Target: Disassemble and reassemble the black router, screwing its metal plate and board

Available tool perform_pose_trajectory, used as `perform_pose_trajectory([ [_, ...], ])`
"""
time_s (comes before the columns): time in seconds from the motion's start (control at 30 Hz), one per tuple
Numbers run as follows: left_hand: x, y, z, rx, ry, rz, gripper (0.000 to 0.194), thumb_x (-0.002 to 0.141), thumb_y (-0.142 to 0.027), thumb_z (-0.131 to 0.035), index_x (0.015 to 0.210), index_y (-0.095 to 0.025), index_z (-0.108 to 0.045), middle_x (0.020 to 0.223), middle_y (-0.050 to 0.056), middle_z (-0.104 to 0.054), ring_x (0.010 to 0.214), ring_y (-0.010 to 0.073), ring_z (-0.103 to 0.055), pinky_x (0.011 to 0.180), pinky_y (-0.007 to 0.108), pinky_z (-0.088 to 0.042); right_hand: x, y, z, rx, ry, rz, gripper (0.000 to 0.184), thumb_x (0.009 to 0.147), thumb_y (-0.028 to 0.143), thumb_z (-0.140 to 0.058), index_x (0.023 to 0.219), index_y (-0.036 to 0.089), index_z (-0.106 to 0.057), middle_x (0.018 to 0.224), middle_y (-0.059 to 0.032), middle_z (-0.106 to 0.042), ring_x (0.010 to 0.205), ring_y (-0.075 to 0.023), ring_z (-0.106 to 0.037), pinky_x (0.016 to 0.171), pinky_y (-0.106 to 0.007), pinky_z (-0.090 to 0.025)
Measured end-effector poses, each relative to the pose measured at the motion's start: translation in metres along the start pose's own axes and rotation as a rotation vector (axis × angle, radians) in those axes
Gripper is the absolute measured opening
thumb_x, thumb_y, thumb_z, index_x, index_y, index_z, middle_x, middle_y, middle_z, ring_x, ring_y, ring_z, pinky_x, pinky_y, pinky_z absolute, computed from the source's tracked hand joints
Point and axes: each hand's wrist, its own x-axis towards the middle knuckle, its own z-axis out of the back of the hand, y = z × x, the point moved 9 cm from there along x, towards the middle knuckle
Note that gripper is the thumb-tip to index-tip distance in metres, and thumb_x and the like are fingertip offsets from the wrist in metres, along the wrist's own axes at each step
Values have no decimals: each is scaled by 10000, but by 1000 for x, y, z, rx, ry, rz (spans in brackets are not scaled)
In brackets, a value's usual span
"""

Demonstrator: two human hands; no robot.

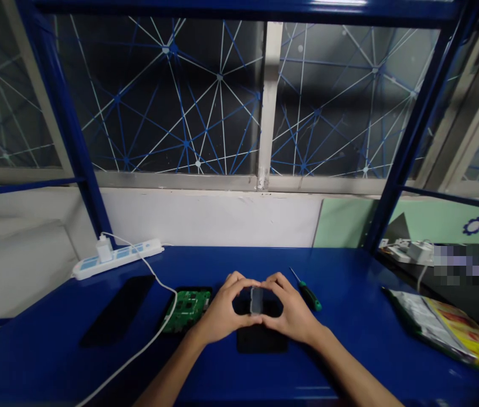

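Fingers (243, 285) of left hand (221, 308) and right hand (294, 310) in wide-arched pinch on small translucent piece (256, 301)

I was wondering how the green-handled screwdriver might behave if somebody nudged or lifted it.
The screwdriver may roll if nudged, since its handle looks rounded and the blue table looks smooth. Lifted, it would probably stay stiff, judging by the straight, slim shaft, and likely feel heavier towards the thicker handle.
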Motion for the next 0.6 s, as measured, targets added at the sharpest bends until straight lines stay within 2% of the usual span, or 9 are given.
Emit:
perform_pose_trajectory([
  [0.13, -3, 3, 8, 106, -77, -4, 577, 733, -262, -878, 1244, -308, -613, 1127, 32, -526, 1099, 255, -526, 993, 412, -451, 0, -4, 4, -48, 6, -13, 548, 773, 309, -784, 1279, 231, -589, 1137, -91, -556, 1074, -254, -605, 955, -415, -539],
  [0.27, -6, 7, 8, 212, -88, 14, 579, 711, -211, -863, 1228, -283, -612, 1135, 39, -530, 1114, 270, -513, 1009, 432, -452, -3, -7, 5, -90, 14, -18, 554, 772, 316, -783, 1286, 237, -593, 1139, -98, -563, 1068, -265, -614, 937, -425, -550],
  [0.6, -9, 3, -3, 393, 25, 9, 529, 758, -266, -821, 1245, -270, -612, 1142, 38, -579, 1068, 267, -530, 924, 397, -476, -25, -5, 8, -175, -41, -45, 524, 804, 325, -760, 1283, 235, -568, 1143, -108, -581, 1087, -284, -602, 937, -463, -542],
])
